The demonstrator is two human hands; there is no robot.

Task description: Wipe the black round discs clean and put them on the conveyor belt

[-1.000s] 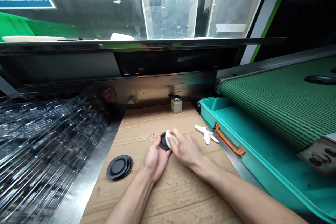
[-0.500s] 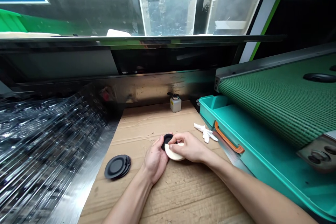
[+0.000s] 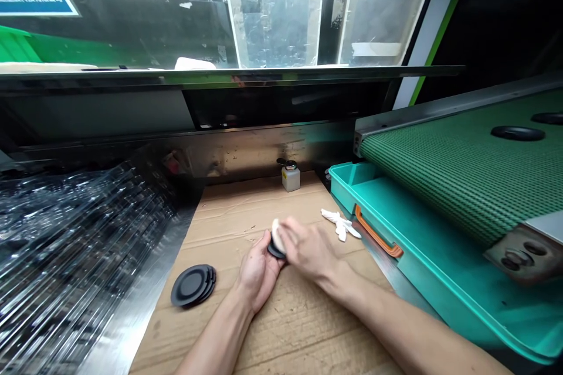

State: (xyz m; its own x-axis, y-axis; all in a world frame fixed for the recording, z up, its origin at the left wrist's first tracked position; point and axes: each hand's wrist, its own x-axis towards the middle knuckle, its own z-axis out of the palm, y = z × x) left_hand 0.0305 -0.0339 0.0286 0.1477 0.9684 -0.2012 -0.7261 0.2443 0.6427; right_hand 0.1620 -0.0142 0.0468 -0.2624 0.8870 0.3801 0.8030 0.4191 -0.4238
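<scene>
My left hand (image 3: 259, 272) is closed round the edge of a black disc (image 3: 275, 251), held just above the cardboard sheet (image 3: 303, 328). In my right hand (image 3: 308, 249) is a cream-white round pad (image 3: 277, 235), tilted steeply and touching the disc's upper side. The right fingers are slightly smeared by motion. Much of the disc is hidden behind the pad and the fingers. To the left, a small stack of black discs (image 3: 192, 285) lies on the cardboard.
A small white bottle (image 3: 291, 177) with its cap flipped up stands at the back. Crumpled white finger cots (image 3: 341, 224) lie right of my hands. Beyond are a teal tray (image 3: 422, 281) and a green conveyor belt (image 3: 440, 158) carrying black discs. Clear plastic trays (image 3: 65, 246) fill the left.
My right hand has tipped the pad from lying nearly flat to steep and moved it up-left over the disc. Another black disc shows further along the belt; the view has shifted slightly.
</scene>
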